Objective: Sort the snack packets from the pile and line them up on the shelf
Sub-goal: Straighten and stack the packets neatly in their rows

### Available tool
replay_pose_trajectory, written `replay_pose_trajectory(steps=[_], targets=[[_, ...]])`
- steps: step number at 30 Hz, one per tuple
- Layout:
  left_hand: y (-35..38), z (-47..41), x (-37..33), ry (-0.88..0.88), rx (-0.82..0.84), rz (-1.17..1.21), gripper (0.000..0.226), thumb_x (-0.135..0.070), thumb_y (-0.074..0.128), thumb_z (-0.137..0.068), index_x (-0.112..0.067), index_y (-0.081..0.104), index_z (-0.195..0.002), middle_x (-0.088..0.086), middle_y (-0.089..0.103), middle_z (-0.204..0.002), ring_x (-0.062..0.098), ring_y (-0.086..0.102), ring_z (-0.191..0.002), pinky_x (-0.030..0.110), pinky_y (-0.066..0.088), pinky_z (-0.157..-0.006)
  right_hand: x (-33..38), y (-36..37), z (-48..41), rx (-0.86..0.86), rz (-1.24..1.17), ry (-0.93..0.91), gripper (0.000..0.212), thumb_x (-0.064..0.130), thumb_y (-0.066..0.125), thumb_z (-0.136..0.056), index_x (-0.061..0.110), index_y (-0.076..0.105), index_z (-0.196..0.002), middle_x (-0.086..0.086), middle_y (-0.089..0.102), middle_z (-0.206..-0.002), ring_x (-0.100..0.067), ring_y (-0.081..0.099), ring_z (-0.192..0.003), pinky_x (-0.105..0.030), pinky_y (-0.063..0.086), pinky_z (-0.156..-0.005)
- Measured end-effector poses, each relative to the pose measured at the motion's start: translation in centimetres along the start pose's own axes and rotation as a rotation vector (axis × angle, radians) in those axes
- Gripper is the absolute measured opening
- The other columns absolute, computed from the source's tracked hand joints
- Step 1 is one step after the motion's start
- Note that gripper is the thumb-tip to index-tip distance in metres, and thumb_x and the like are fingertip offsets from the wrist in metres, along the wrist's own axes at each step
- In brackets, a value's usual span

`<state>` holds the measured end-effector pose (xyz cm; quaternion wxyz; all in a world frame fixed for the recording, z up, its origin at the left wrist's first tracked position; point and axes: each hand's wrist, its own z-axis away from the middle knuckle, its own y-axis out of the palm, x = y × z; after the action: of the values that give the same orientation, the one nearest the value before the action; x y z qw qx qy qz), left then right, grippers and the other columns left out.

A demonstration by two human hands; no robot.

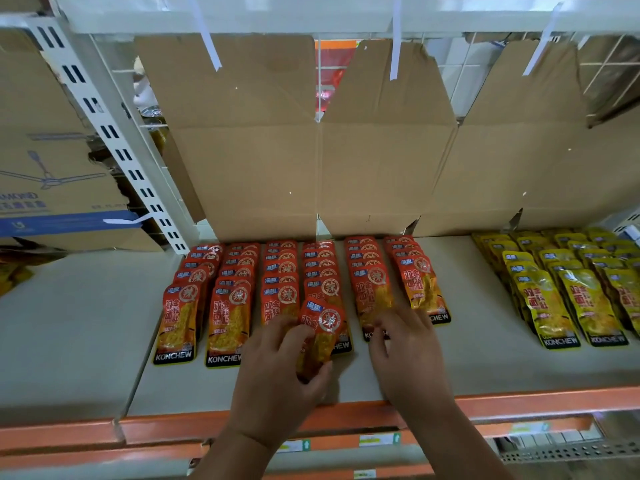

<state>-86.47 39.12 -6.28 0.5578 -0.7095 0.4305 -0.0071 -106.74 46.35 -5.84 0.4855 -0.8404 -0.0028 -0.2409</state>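
Between the thumb and fingers of the left hand (277, 372) sits one red snack packet (322, 327), held tight over the red rows (242, 268). Beside it, the right hand (405, 351) touches the next row's front packet (372, 296) on the shelf (485, 358) with bent fingers; whether it grips is unclear.

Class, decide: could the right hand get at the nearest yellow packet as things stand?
Probably yes: only bare shelf lies between the right hand, resting on a red packet, and the front yellow packet.
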Motion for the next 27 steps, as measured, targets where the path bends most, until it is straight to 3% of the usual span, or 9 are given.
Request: replay_pose_trajectory(steps=[5, 9, 11, 14, 21, 27], targets=[[0.7, 0.0, -1.2, -0.012, -0.015, 0.028, 0.052, -0.052, 0.082, -0.073, -0.029, 0.061, -0.114, -0.003, 0.057, -0.125, 0.019, 0.055, -0.112, 0.033, 0.045, -0.094, 0.6, -0.2, 1.5, 0.023, -0.013, -0.090, 0.022, 0.011, 0.052, -0.081, 0.018, 0.071, -0.090, 0.002, 0.066, -0.090, -0.023, 0.057, -0.083, -0.036, 0.054, -0.071], [2.4, -0.8, -4.7, 0.045, -0.050, 0.070, 0.046, -0.058, 0.068, -0.079, -0.025, 0.063, -0.110, 0.001, 0.061, -0.120, 0.021, 0.056, -0.106, 0.037, 0.052, -0.091, -0.1, -1.5, 1.5, 0.029, -0.010, -0.070, 0.024, 0.008, 0.056, -0.074, 0.018, 0.071, -0.091, 0.001, 0.069, -0.090, -0.022, 0.061, -0.082, -0.035, 0.056, -0.069], [3.4, -1.1, -6.1, 0.047, -0.024, 0.091, 0.046, -0.057, 0.071, -0.079, -0.025, 0.062, -0.110, 0.001, 0.060, -0.119, 0.023, 0.058, -0.104, 0.042, 0.055, -0.088, -1.0, -2.5, 1.5, 0.026, -0.012, -0.043, 0.026, 0.010, 0.050, -0.076, 0.016, 0.071, -0.090, 0.000, 0.068, -0.088, -0.021, 0.061, -0.081, -0.037, 0.057, -0.069], [4.8, -1.5, -7.7, 0.116, 0.031, 0.098, 0.047, -0.055, 0.077, -0.078, -0.025, 0.065, -0.111, 0.002, 0.062, -0.124, 0.023, 0.056, -0.110, 0.040, 0.050, -0.092, -3.1, -4.0, 1.4, 0.055, -0.030, 0.083, 0.036, 0.021, 0.039, -0.083, 0.017, 0.071, -0.100, -0.001, 0.068, -0.096, -0.023, 0.060, -0.088, -0.037, 0.055, -0.074], [6.2, -1.8, -9.1, 0.398, 0.116, -0.035, 0.052, -0.051, 0.074, -0.077, -0.025, 0.065, -0.121, -0.006, 0.064, -0.129, 0.024, 0.056, -0.115, 0.044, 0.041, -0.093, -7.5, -5.6, 1.9, 0.178, -0.012, 0.274, 0.072, 0.070, 0.048, -0.080, 0.021, 0.060, -0.132, 0.001, 0.063, -0.108, -0.023, 0.054, -0.101, -0.041, 0.052, -0.083], [6.1, -1.8, -9.3, 0.374, 0.157, -0.068, 0.051, -0.055, 0.066, -0.082, -0.023, 0.067, -0.122, -0.005, 0.065, -0.132, 0.025, 0.057, -0.118, 0.048, 0.047, -0.095, -7.0, -5.3, 1.8, 0.196, 0.013, 0.283, 0.085, 0.078, 0.049, -0.077, 0.024, 0.050, -0.142, 0.004, 0.059, -0.115, -0.019, 0.051, -0.106, -0.035, 0.050, -0.087]])
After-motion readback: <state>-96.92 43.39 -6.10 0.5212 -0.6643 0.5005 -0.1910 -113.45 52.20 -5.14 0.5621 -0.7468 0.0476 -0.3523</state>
